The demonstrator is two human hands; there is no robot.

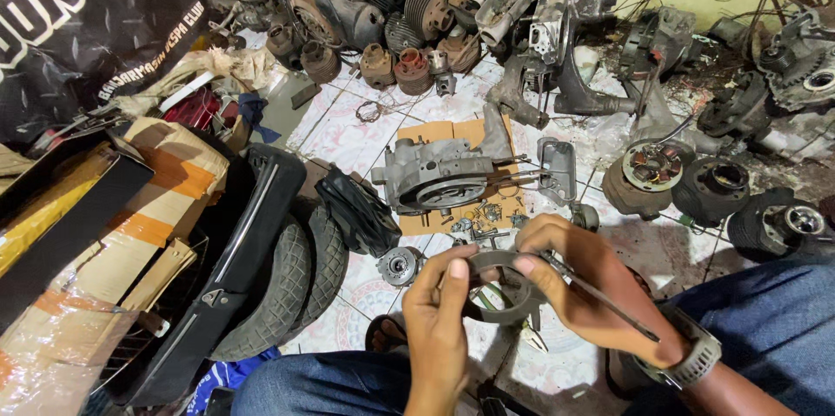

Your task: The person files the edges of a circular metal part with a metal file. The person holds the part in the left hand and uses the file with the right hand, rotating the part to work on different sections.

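Your left hand (439, 307) pinches a grey curved metal ring (504, 290), thumb and fingers closed on its rim at 9 o'clock. Your right hand (591, 290) grips the same ring at 2 o'clock and also clamps a thin dark metal rod (600, 294), which slants toward 4 o'clock. The ring hangs above the patterned tile floor (348, 133). At 12 o'clock a dull cast engine case (435, 174) rests on brown cardboard (435, 131) among small loose bolts (478, 223). At 9 o'clock lie two ribbed rubber tyres (296, 281).
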